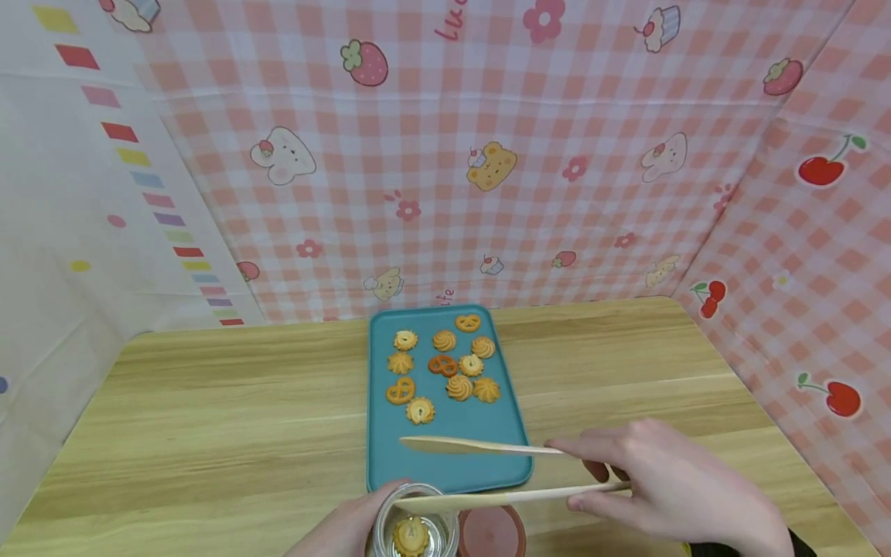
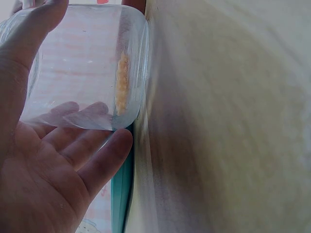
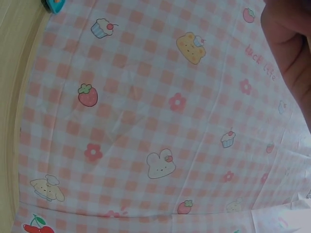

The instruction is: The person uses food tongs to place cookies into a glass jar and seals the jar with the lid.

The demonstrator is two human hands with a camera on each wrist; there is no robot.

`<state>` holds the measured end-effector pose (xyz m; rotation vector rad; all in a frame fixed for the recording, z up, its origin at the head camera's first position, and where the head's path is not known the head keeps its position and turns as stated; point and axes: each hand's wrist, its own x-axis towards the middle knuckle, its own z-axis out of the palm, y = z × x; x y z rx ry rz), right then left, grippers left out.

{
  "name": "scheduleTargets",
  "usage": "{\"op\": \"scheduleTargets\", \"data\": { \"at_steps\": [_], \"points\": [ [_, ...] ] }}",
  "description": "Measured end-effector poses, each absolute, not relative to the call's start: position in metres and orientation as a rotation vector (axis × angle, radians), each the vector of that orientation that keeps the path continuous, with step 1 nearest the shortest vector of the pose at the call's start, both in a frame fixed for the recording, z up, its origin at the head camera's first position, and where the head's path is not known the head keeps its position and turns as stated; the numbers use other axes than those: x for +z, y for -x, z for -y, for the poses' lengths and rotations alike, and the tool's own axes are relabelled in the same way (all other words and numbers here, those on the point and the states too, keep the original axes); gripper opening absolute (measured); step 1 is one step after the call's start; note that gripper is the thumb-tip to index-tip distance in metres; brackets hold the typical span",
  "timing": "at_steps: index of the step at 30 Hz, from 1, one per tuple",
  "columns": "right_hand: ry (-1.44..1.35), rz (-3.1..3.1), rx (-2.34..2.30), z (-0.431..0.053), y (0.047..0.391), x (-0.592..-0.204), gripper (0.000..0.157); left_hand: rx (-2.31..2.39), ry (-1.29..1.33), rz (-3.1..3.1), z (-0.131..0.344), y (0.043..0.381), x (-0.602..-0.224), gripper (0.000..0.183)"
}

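Note:
At the near edge, my left hand (image 1: 343,527) holds a clear glass jar (image 1: 381,534), its fingers around the side. A single butter cookie (image 1: 411,536) lies flat on the jar's bottom; the left wrist view shows the same cookie (image 2: 122,83) edge-on through the glass. In my right hand (image 1: 661,481) are wooden tongs (image 1: 480,446), spread apart with nothing between their tips. Their nearer arm reaches over the jar's mouth, while the farther arm hangs over the blue tray (image 1: 452,464). Only part of my right hand (image 3: 289,48) appears in the right wrist view.
On the tray's far half lie several swirled cookies (image 1: 459,387) and pretzels (image 1: 400,391). A round reddish lid (image 1: 491,532) sits right beside the jar. The wooden table (image 1: 230,418) meets a pink checked cloth (image 1: 418,155) at the back and right.

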<state>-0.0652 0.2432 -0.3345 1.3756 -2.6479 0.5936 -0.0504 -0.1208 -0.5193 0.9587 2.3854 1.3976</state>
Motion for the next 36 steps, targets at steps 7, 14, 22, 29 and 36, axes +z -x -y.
{"op": "scheduleTargets", "data": {
  "at_steps": [7,14,22,29,36],
  "points": [
    [-1.171,2.721,0.502,-0.247,0.079,-0.338,0.036,1.33,-0.913,-2.391,0.122,0.043,-0.477,0.073],
    [-1.075,2.811,0.45,-0.251,0.093,-0.346,0.037,1.348,-0.961,-2.406,0.123,0.043,-0.476,0.071],
    [-0.901,2.939,0.379,-0.258,0.105,-0.356,0.039,1.314,-0.95,-2.434,0.124,0.043,-0.477,0.073],
    [-0.806,3.044,0.339,-0.264,0.115,-0.366,0.041,1.321,-0.933,-2.396,0.124,0.044,-0.476,0.075],
    [-0.8,3.062,0.337,-0.267,0.12,-0.372,0.041,1.314,-0.943,-2.401,0.124,0.043,-0.475,0.073]
  ]
}}
